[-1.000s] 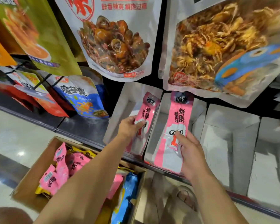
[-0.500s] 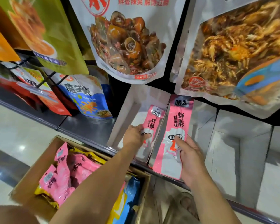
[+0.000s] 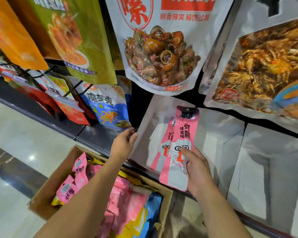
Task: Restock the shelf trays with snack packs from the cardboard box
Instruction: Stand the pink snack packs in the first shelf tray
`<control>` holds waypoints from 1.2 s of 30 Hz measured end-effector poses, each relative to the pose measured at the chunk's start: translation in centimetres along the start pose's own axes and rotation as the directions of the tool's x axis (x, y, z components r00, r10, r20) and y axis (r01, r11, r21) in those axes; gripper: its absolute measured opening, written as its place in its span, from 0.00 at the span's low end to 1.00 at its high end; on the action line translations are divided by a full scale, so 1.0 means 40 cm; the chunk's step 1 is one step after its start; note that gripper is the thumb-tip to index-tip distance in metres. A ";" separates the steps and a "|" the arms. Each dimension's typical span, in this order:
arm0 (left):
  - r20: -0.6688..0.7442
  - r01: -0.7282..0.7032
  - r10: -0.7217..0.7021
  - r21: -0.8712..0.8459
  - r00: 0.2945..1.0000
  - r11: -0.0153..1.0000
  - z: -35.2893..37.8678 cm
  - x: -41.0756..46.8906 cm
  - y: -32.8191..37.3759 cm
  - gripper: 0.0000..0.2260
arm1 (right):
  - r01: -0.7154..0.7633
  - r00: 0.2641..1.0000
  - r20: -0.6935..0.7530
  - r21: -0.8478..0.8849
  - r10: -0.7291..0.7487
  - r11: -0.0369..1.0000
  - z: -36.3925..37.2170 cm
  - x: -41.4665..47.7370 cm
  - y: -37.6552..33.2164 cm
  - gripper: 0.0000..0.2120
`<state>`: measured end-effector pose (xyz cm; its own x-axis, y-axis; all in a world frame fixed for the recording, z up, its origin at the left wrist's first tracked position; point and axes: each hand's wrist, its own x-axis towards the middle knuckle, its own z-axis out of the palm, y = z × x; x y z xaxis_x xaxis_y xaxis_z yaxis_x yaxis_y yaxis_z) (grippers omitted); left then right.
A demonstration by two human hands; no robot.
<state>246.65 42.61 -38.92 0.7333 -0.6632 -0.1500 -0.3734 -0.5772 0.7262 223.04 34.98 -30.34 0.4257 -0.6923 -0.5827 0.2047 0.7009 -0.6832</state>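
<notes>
My right hand [image 3: 197, 169] grips a pink and silver snack pack [image 3: 182, 138] by its lower right side, holding it over the leftmost white shelf tray [image 3: 144, 121]. A second pink pack [image 3: 163, 146] lies in that tray, partly hidden behind the held one. My left hand [image 3: 123, 143] holds nothing, fingers loosely curled beside the tray's left wall. The cardboard box [image 3: 46, 191] stands on the floor below my left arm, holding several pink packs [image 3: 72, 186] plus yellow and blue ones.
More white trays [image 3: 272, 169] line the shelf to the right. Large snack bags [image 3: 162, 48] hang above the trays. A blue bag [image 3: 107, 107] and red bags stand on the dark shelf at left. Shiny tiled floor lies at left.
My left hand let go of its pink pack, which now lies in the tray, and drew back to the left. My right hand shifted its pack leftward over that same tray.
</notes>
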 end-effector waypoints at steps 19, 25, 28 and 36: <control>0.178 0.097 -0.053 -0.250 0.983 0.963 0.007 -0.015 -0.052 0.12 | -0.039 0.965 -0.249 -0.462 -0.087 0.886 0.149 0.294 0.207 0.18; 0.172 0.126 -0.085 -0.246 0.981 0.961 0.012 -0.019 -0.044 0.14 | -0.051 0.953 -0.219 -0.794 -0.207 0.606 0.168 0.275 0.197 0.28; 0.184 0.121 -0.076 -0.246 0.980 0.962 0.005 -0.025 -0.033 0.12 | -0.050 0.963 -0.167 -0.880 -0.211 0.472 0.173 0.261 0.192 0.24; 0.228 0.059 -0.061 0.016 0.972 0.998 -0.103 -0.084 -0.022 0.21 | -0.023 0.975 -0.084 -0.959 -0.205 0.283 0.205 0.193 0.177 0.31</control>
<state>246.85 47.31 -36.29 0.6053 -0.7183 -0.3430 -0.3388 -0.6225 0.7055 235.02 36.00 -36.08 0.2990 -0.8331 -0.4654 -0.7972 0.0500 -0.6016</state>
